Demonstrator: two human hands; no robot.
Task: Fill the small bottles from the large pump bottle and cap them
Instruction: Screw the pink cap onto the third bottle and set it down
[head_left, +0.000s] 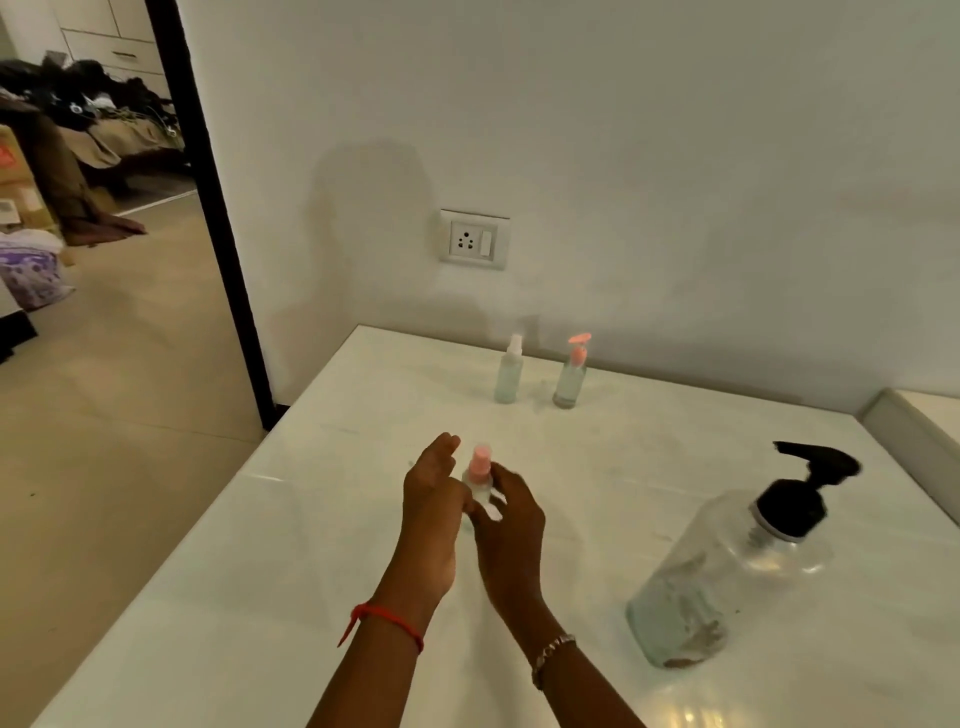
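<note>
A small clear bottle with a pink spray cap (479, 470) stands between my hands in the middle of the white table (322, 519). My left hand (431, 499) wraps its lower body, with the upper fingers spread. My right hand (511, 525) touches the bottle's right side near the cap; the picture is blurred there. The large clear pump bottle (727, 566) with a black pump head stands to the right, apart from both hands. At the back stand a small bottle with a white spray cap (509, 371) and one with a pink pump cap (571, 371).
A wall socket (474, 239) sits on the wall behind the table. A raised ledge (914, 436) borders the table's right end. A dark door frame (218, 218) on the left opens to a room with clutter on the floor.
</note>
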